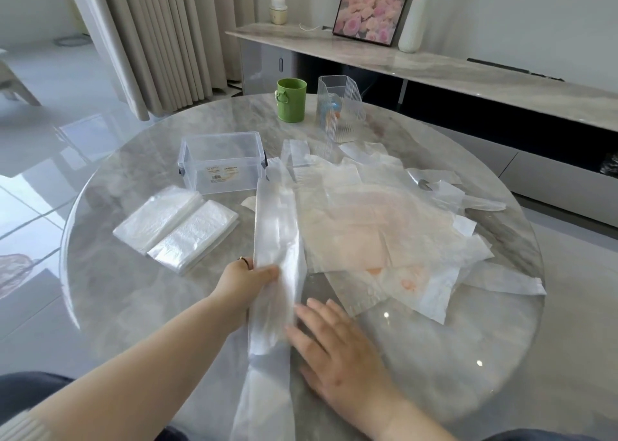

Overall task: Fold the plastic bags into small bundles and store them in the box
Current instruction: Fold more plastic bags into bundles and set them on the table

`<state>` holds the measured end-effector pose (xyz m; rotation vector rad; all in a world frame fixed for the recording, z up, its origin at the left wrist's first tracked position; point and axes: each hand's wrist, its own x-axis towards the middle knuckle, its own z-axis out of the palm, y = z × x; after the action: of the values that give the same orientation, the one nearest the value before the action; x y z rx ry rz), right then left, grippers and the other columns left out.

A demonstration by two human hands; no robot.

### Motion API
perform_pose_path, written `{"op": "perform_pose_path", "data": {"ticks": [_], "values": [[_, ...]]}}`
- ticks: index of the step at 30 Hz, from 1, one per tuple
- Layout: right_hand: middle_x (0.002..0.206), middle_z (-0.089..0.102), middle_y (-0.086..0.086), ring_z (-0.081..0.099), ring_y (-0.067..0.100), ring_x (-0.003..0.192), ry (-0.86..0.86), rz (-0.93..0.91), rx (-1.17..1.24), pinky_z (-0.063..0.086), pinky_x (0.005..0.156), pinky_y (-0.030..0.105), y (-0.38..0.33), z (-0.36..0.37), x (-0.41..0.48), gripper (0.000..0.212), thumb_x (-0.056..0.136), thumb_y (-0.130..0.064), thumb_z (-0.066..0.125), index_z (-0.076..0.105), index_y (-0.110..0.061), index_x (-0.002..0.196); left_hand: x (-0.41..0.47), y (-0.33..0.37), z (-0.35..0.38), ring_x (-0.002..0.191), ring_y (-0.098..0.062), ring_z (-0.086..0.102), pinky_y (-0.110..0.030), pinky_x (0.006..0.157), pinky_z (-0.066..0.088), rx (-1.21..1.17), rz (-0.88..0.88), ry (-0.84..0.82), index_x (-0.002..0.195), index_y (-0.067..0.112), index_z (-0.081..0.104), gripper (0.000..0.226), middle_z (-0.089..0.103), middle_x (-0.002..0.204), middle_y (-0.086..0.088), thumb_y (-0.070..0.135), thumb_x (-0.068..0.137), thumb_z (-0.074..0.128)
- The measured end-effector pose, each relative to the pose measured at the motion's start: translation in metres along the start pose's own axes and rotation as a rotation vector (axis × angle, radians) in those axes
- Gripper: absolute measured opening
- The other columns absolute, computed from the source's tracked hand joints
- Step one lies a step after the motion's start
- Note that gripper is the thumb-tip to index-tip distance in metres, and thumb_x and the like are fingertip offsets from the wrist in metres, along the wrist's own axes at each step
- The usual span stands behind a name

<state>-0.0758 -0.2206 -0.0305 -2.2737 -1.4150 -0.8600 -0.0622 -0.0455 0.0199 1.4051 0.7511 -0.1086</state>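
Observation:
A long, narrow folded strip of white plastic bag runs from the table's near edge toward the clear storage box. My left hand pinches the strip's left edge about halfway along. My right hand lies flat, fingers spread, pressing on the strip's right side near the front. The box stands open and looks empty at the back left. Two folded bag bundles lie side by side left of the strip. A loose pile of flat translucent bags, some with orange print, covers the table's right half.
The round marble table also carries a green mug and a clear ribbed holder at the back. Behind them runs a low marble sideboard with a framed picture, a white vase and a small camera. Curtains hang at the back left.

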Motion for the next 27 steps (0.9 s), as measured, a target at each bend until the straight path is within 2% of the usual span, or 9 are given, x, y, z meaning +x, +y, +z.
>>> {"op": "perform_pose_path", "data": {"ticks": [4,8,11,14,16,18,20,22,27], "values": [[0.127,0.045,0.004,0.046,0.019,0.117,-0.005,-0.106,-0.019,0.025,0.111,0.034,0.003,0.011,0.005,0.031,0.099,-0.012,0.021,0.048,-0.020,0.112,0.004,-0.003,0.006,0.065,-0.024,0.057,-0.030,0.060,0.049,-0.013,-0.004,0.025,0.092,0.003,0.055,0.008,0.060,0.077,-0.010,0.006,0.086,0.060],[0.114,0.068,0.005,0.050,0.020,0.114,0.013,-0.182,0.008,0.027,0.110,0.034,0.010,0.013,0.006,0.026,0.099,-0.010,0.027,0.050,-0.018,0.105,0.001,-0.004,0.010,0.065,-0.023,0.058,-0.030,0.058,0.047,-0.041,-0.007,0.048,0.088,0.005,0.053,0.011,0.060,0.076,-0.008,0.009,0.084,0.063],[0.105,0.071,0.003,0.056,0.020,0.109,0.038,-0.221,0.053,0.033,0.107,0.034,0.011,0.013,0.005,0.020,0.098,-0.010,0.031,0.050,-0.017,0.098,-0.004,-0.002,0.013,0.068,-0.023,0.059,-0.030,0.060,0.050,-0.093,0.041,0.036,0.102,0.000,0.056,0.021,0.062,0.080,-0.009,0.008,0.084,0.063],[0.103,0.071,0.002,0.056,0.018,0.107,0.035,-0.230,0.069,0.038,0.104,0.033,0.007,0.015,0.003,0.017,0.098,-0.015,0.037,0.053,-0.018,0.094,-0.006,0.005,0.011,0.064,-0.017,0.061,-0.025,0.055,0.054,-0.085,0.128,0.029,0.098,0.006,0.058,0.014,0.063,0.078,-0.005,0.007,0.085,0.062],[0.098,0.072,0.001,0.057,0.017,0.103,0.027,-0.215,0.101,0.040,0.101,0.032,0.007,0.016,0.005,0.027,0.098,-0.017,0.036,0.062,-0.019,0.090,-0.003,0.009,0.005,0.059,-0.012,0.063,-0.021,0.052,0.054,-0.045,0.162,0.006,0.093,0.009,0.058,0.011,0.064,0.076,-0.003,0.004,0.085,0.062],[0.091,0.073,0.000,0.064,0.016,0.090,0.007,-0.194,0.139,0.043,0.095,0.029,0.006,0.015,0.007,0.044,0.100,-0.018,0.032,0.072,-0.019,0.081,0.003,0.009,-0.003,0.059,-0.011,0.064,-0.024,0.060,0.056,0.028,0.173,0.010,0.096,0.011,0.057,0.014,0.065,0.075,-0.001,0.004,0.084,0.063],[0.087,0.072,-0.001,0.067,0.016,0.082,-0.005,-0.181,0.160,0.045,0.090,0.027,0.004,0.017,0.009,0.049,0.100,-0.019,0.030,0.074,-0.019,0.078,0.006,0.008,-0.008,0.071,-0.017,0.063,-0.034,0.078,0.055,0.083,0.159,0.027,0.105,0.014,0.054,0.024,0.065,0.079,-0.001,0.008,0.084,0.064],[0.089,0.072,0.000,0.063,0.017,0.087,0.003,-0.174,0.173,0.045,0.090,0.028,0.003,0.019,0.011,0.044,0.100,-0.020,0.031,0.072,-0.018,0.083,0.007,0.009,-0.010,0.076,-0.018,0.062,-0.036,0.083,0.052,0.134,0.160,0.017,0.108,0.020,0.048,0.030,0.064,0.080,0.000,0.010,0.085,0.064],[0.100,0.071,0.002,0.050,0.018,0.109,-0.002,-0.250,0.172,0.040,0.100,0.033,-0.005,0.022,0.019,0.028,0.098,-0.031,0.025,0.050,-0.020,0.098,0.007,0.009,-0.015,0.083,-0.021,0.061,-0.033,0.077,0.051,0.224,0.134,0.069,0.119,0.021,0.045,0.039,0.063,0.087,-0.004,0.011,0.085,0.062]]}}
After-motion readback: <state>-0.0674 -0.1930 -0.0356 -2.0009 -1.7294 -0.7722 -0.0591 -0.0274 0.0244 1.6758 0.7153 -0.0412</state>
